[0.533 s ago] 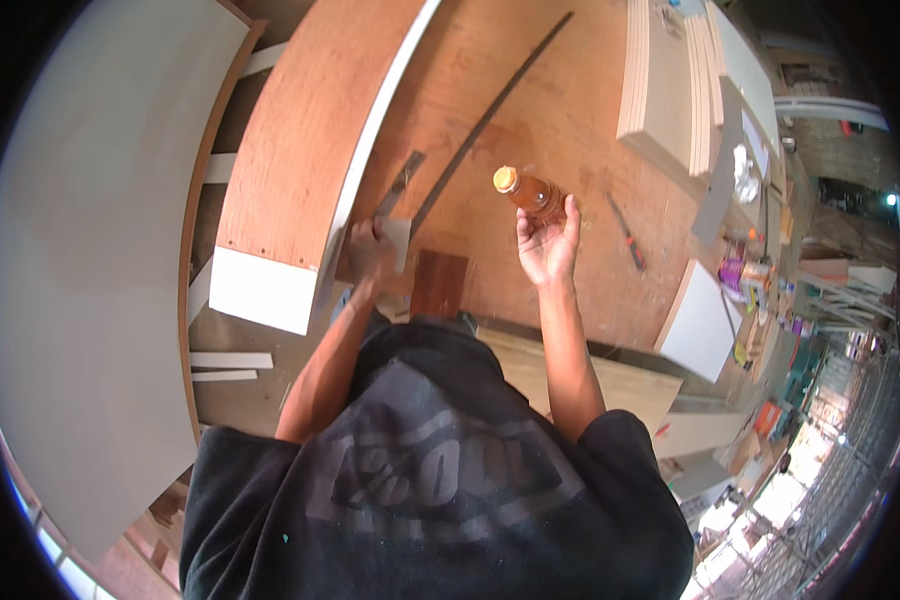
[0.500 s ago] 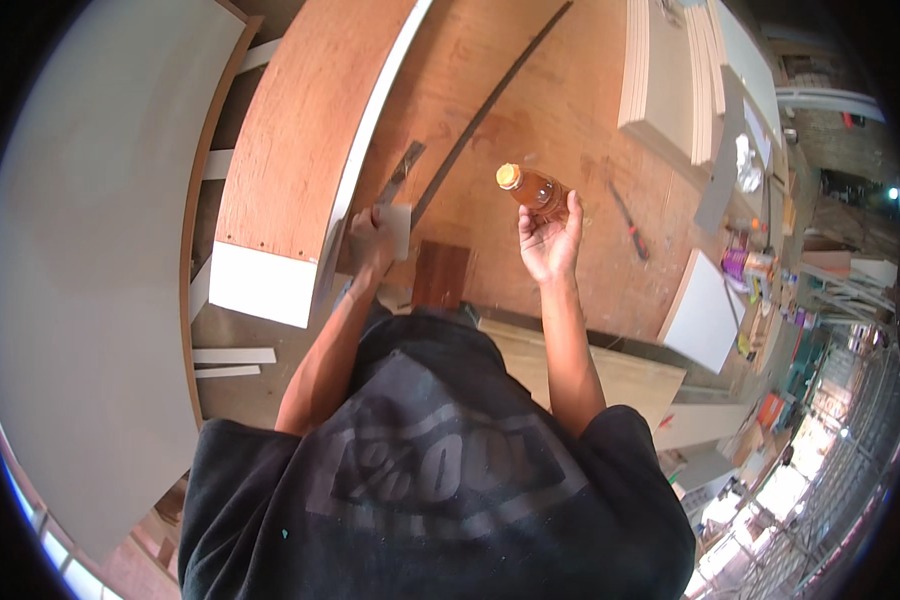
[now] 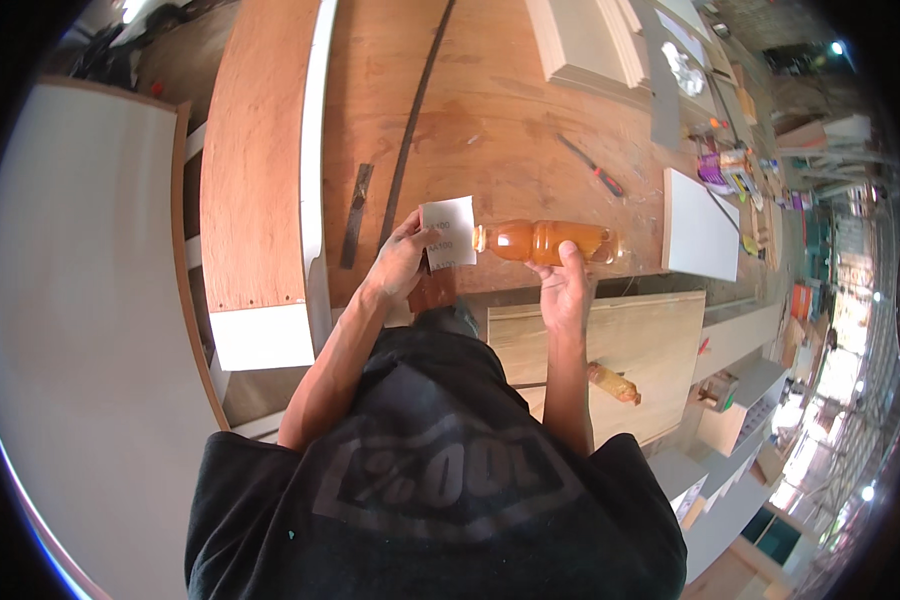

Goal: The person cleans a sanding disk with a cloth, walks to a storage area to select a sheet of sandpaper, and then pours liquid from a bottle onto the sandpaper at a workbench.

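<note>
My left hand (image 3: pixel 403 255) is closed on a piece of sandpaper (image 3: pixel 450 235), its pale printed backing facing up. A clear plastic bottle (image 3: pixel 545 241) of amber liquid lies level in my right hand (image 3: pixel 567 285), the thumb across its upper side. The bottle's neck points left and comes right up to the sandpaper's edge; whether they touch, I cannot tell. Whether a cap is on the neck is unclear. Under both hands is a reddish-brown wooden worktop (image 3: pixel 510 100).
A red-handled tool (image 3: pixel 606 180) and dark flat strips (image 3: pixel 358 215) lie on the worktop. A white-edged wooden box piece (image 3: pixel 255 150) stands left, stacked boards (image 3: pixel 590 45) at the far right. A second amber bottle (image 3: pixel 613 383) lies on a plywood panel (image 3: pixel 660 340) nearer me.
The bottle has tipped from slanted to level, its neck now against or near the sandpaper. My left hand has come away from the white-edged piece toward the bottle. The view has shifted.
</note>
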{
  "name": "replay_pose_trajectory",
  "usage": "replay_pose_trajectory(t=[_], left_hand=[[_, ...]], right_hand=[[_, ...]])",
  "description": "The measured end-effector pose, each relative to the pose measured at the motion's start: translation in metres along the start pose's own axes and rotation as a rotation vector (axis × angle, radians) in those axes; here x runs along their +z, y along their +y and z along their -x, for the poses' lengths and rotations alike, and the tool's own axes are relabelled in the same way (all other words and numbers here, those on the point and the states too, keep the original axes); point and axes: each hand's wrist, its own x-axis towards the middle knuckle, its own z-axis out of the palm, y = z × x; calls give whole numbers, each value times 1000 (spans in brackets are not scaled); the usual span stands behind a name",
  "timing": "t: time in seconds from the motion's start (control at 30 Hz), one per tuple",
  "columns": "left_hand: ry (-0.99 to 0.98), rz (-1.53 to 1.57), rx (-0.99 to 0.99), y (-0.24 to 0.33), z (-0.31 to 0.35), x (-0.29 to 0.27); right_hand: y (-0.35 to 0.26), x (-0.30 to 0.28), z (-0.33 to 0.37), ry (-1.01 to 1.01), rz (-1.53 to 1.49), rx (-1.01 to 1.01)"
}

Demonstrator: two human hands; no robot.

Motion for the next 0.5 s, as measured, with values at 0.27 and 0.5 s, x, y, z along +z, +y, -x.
replay_pose_trajectory(t=[0.27,0.5], left_hand=[[-183,97,-111,20,44,63],[-333,-35,-129,0,79,73]], right_hand=[[-52,47,62,7,544,-479],[-65,36,96,251,737,-670]])
